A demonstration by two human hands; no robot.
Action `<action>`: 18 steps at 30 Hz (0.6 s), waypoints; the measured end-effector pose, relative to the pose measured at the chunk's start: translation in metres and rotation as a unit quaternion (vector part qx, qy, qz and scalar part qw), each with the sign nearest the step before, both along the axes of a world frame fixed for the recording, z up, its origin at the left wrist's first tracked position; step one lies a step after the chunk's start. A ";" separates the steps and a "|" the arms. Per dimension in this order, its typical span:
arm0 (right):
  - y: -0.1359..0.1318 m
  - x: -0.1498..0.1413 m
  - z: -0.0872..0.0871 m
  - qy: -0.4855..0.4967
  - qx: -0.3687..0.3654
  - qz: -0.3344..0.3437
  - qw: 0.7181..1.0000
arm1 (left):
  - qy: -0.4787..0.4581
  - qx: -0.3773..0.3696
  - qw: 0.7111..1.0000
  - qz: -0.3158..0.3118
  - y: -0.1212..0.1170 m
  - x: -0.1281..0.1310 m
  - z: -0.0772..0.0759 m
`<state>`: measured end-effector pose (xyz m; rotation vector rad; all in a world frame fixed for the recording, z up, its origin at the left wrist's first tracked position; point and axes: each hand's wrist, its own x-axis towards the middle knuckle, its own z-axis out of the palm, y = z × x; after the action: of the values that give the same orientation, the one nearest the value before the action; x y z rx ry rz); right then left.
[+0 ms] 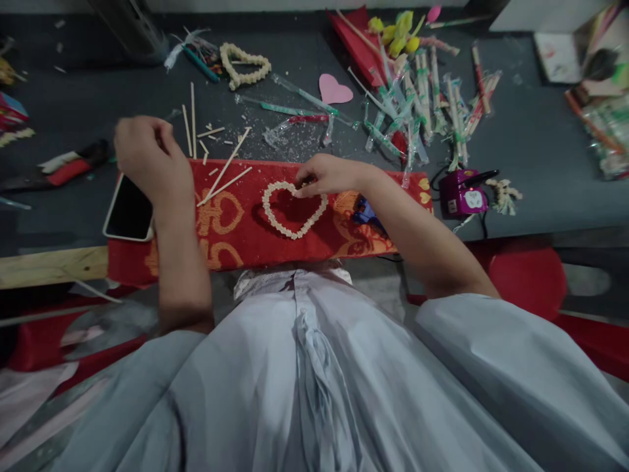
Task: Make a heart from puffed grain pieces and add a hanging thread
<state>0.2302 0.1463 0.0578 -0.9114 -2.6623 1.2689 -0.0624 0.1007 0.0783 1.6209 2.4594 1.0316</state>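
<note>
A heart-shaped frame with a knobbly cream edge is held at its top notch by my right hand, thumb and fingers pinching it. Beneath it lies a red towel with orange patterns. My left hand is raised over the towel's left end, its fingers curled closed and slightly blurred; what they hold, if anything, is hidden. Just below that hand sits a phone with a dark screen. Thin pale sticks and short cut pieces lie between my hands. A blue object is partly covered by my right forearm.
Another cream heart frame lies farther back beside a blue pen-like tool. A pink paper heart, wrapped stick bundles and a purple device are behind and right. A red-handled tool lies left.
</note>
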 end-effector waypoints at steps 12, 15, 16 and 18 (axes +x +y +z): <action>-0.009 -0.004 -0.001 -0.107 0.167 -0.026 0.980 | -0.007 -0.023 0.994 -0.106 0.005 -0.002 0.018; -0.009 0.004 -0.006 -0.111 0.192 -0.073 0.972 | -0.107 0.013 0.974 -0.198 -0.006 0.000 0.020; -0.009 0.008 -0.009 -0.103 0.198 -0.092 0.970 | -0.156 0.015 0.958 -0.239 -0.012 0.001 0.023; -0.008 0.019 -0.012 -0.078 0.210 -0.130 0.966 | -0.255 0.019 0.922 -0.292 -0.025 0.003 0.031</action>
<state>0.2490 0.1380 0.0459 -1.2718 -2.6481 0.5689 -0.0592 0.0762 0.1098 1.6621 1.5029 1.1938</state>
